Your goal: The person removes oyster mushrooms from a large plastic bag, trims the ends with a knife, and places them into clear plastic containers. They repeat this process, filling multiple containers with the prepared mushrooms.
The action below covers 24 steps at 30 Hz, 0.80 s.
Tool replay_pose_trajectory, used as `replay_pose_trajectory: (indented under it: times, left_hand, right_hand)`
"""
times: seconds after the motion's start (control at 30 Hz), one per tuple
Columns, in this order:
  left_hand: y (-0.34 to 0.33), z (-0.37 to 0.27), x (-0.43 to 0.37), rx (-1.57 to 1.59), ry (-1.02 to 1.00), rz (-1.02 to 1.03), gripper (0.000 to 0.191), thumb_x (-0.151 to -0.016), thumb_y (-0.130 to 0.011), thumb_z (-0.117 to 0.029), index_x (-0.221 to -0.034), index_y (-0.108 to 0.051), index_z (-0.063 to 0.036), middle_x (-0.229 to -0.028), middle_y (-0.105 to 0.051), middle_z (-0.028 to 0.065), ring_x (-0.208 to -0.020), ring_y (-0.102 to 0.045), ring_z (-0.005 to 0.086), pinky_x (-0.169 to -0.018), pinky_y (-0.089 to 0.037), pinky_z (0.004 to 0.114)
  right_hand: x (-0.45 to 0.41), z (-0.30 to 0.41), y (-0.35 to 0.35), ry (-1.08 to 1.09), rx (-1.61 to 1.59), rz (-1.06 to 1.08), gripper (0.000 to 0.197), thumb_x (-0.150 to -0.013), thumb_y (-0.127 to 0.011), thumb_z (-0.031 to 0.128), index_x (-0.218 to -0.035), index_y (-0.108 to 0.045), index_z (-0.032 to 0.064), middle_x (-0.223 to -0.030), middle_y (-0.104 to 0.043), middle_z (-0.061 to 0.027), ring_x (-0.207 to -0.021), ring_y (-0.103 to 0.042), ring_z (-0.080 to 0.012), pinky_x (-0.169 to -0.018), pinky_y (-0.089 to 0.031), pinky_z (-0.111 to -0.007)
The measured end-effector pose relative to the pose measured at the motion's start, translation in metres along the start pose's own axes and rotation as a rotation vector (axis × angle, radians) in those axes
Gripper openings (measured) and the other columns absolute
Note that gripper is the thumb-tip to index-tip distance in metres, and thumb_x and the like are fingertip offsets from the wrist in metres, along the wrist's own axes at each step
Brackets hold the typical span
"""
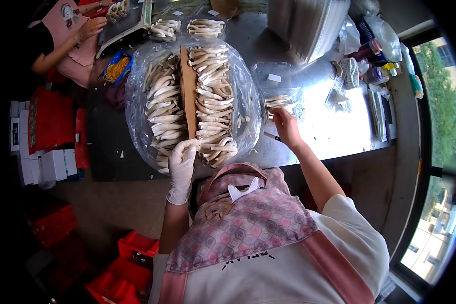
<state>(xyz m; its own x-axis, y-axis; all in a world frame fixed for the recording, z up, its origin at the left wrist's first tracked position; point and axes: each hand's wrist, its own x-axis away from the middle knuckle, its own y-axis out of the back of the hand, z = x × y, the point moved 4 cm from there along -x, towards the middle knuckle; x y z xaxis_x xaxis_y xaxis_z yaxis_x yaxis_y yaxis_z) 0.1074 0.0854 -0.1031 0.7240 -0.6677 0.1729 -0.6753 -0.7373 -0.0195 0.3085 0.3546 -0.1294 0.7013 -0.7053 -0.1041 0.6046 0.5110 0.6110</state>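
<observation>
Two rows of long pale mushrooms (212, 91) lie in a large clear plastic bag (247, 114), with a strip of brown cardboard (189, 95) between them. My left hand (182, 159), in a white glove, is at the near end of the cardboard, fingers curled around something pale, perhaps a mushroom piece. To the right, my bare right hand (285, 123) reaches into an open clear plastic container (298, 100), its fingertips at the mushrooms (279, 100) inside; whether they grip one is unclear. A small knife (272, 136) lies on the table just beside that hand.
Stacked clear containers (307, 26) stand at the back. Packed mushrooms (206, 28) lie beyond the bag. At left are a blue basket of yellow rubber bands (117, 68), a scale (146, 19) and a co-worker's hand (91, 28). Bottles and bags crowd the metal table's (338, 140) right side.
</observation>
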Motion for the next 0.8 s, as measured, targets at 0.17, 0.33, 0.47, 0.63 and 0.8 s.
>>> replay_pose_trajectory:
  times: [0.17,0.33,0.47,0.63,0.8]
  left_hand:
    - [-0.006,0.005,-0.001,-0.054,-0.029,0.026,0.016,-0.093,-0.05,-0.005,-0.104,-0.06,0.0014,-0.093,-0.063,0.0033,-0.086,-0.058,0.0089,-0.081,-0.046,0.023]
    - [0.0,-0.009,-0.004,-0.089,-0.021,-0.007,0.017,-0.093,-0.049,-0.005,-0.104,-0.06,0.0014,-0.094,-0.064,0.004,-0.087,-0.059,0.0091,-0.079,-0.046,0.023]
    - [0.006,-0.008,-0.002,-0.074,-0.018,-0.017,0.017,-0.093,-0.049,-0.005,-0.105,-0.06,0.0017,-0.095,-0.064,0.0046,-0.088,-0.06,0.01,-0.08,-0.047,0.023]
    - [0.009,0.003,0.005,-0.017,-0.036,-0.035,0.018,-0.094,-0.049,-0.006,-0.106,-0.059,0.0021,-0.095,-0.064,0.0053,-0.088,-0.06,0.0106,-0.081,-0.047,0.023]
    - [0.013,0.003,0.006,-0.018,-0.011,-0.048,0.018,-0.094,-0.049,-0.007,-0.107,-0.059,0.0018,-0.096,-0.064,0.0056,-0.089,-0.06,0.0111,-0.082,-0.047,0.023]
  right_hand:
    - [0.032,0.068,-0.061,0.325,0.005,0.541,0.053,-0.077,-0.068,0.011,-0.125,-0.047,0.0069,-0.119,-0.053,-0.0131,-0.11,-0.05,-0.0331,-0.094,-0.042,-0.04]
    - [0.036,0.078,-0.111,0.448,0.268,0.673,0.058,-0.074,-0.068,0.016,-0.128,-0.046,0.0082,-0.123,-0.05,-0.0114,-0.119,-0.045,-0.03,-0.101,-0.035,-0.04]
    - [0.036,0.082,-0.125,0.519,0.322,0.663,0.048,-0.077,-0.06,0.015,-0.124,-0.049,0.0075,-0.119,-0.052,-0.0111,-0.116,-0.047,-0.0278,-0.097,-0.036,-0.039]
    - [0.049,0.068,-0.133,0.466,0.4,0.605,0.037,-0.079,-0.054,0.013,-0.116,-0.054,0.006,-0.111,-0.054,-0.0098,-0.107,-0.05,-0.0268,-0.088,-0.039,-0.038]
    - [0.049,0.068,-0.134,0.43,0.292,0.682,0.034,-0.075,-0.059,0.012,-0.108,-0.055,0.0055,-0.107,-0.056,-0.0119,-0.105,-0.052,-0.0284,-0.087,-0.041,-0.039]
